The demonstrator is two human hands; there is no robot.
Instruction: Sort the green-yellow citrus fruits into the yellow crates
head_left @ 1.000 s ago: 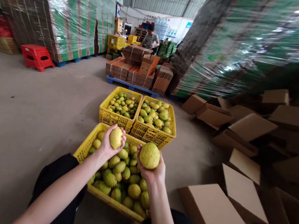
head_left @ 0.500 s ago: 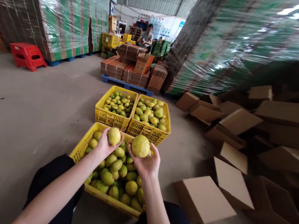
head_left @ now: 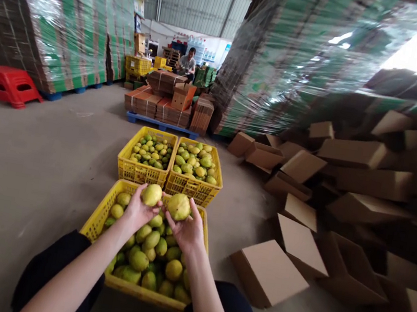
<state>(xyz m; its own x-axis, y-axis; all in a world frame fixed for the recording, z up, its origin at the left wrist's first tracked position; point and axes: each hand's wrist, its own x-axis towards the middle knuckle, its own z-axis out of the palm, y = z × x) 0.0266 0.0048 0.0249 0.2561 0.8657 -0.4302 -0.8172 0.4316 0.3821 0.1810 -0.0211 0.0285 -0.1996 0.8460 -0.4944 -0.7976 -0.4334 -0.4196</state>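
Observation:
My left hand (head_left: 138,213) is closed around a pale yellow lemon (head_left: 152,195). A larger, slightly bumpy yellow-green lemon (head_left: 179,206) rests in my right hand (head_left: 189,229), its fingers curled round the sides. Both hands are close together above the near yellow crate (head_left: 143,293), which holds many green and yellow lemons (head_left: 138,260). Just beyond it stand two more yellow crates side by side. Smaller lemons fill the left crate (head_left: 142,172); bigger ones fill the right crate (head_left: 195,192).
Open cardboard boxes (head_left: 271,271) lie heaped on the right. Flattened cartons (head_left: 171,113) sit on a blue pallet (head_left: 161,125) ahead. A red stool (head_left: 9,85) stands left. Tall wrapped stacks (head_left: 260,80) flank the aisle, and a person (head_left: 187,63) sits at the back.
My hands have drawn closer together, the right one moving left with its lemon. The whole view has swung somewhat to the right and upward. Both lemons remain held.

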